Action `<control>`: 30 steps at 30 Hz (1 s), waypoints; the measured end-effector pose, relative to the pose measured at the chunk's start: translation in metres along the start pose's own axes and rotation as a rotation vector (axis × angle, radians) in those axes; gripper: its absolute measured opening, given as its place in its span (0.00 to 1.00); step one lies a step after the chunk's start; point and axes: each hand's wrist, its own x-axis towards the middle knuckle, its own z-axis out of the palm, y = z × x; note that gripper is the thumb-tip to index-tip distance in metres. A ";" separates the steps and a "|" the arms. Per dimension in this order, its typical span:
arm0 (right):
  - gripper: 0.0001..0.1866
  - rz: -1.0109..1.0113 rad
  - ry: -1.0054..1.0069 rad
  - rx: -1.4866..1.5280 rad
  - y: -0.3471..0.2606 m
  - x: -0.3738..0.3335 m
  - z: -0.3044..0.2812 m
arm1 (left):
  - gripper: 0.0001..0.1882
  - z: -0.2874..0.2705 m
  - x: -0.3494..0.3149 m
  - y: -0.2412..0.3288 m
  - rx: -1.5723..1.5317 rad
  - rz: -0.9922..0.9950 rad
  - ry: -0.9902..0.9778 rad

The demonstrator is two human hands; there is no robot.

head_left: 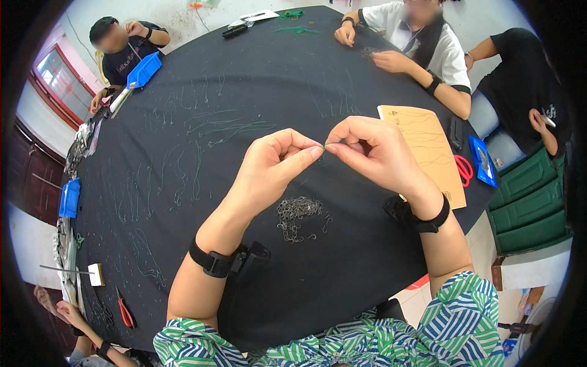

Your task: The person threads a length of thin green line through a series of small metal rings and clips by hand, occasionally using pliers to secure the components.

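Note:
Over the middle of the black-covered table, my left hand (269, 168) and my right hand (374, 153) meet fingertip to fingertip. Each is closed in a pinch of thumb and forefinger. A speck of green shows where they meet, but what they hold is too small to name. Below them, a heap of small metal hooks (299, 211) lies on the black cloth, a few loose at its right side. Thin green lines (235, 127) are spread beyond my left hand. To the right of my right hand lies a brown paper folder (422, 137) with thin strands across it.
Red-handled scissors (464, 170) and a blue packet (483, 160) lie right of the folder. Red-handled pliers (126, 312) are at the lower left. Blue trays (144, 71) stand along the left edge. Co-workers sit around the table, one at far right with a hand (394, 62) over it.

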 end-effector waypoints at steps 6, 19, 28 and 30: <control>0.03 -0.005 -0.039 -0.018 0.000 0.000 -0.002 | 0.07 0.000 0.000 0.000 0.000 0.003 -0.005; 0.03 -0.001 -0.074 0.056 0.000 -0.001 0.000 | 0.06 -0.001 0.000 -0.003 -0.014 0.035 0.018; 0.05 -0.019 0.076 -0.037 -0.008 0.001 -0.001 | 0.05 -0.003 0.000 -0.003 -0.049 0.009 0.060; 0.06 -0.010 -0.001 -0.049 -0.008 0.000 0.002 | 0.06 -0.002 0.000 -0.003 -0.056 0.009 0.062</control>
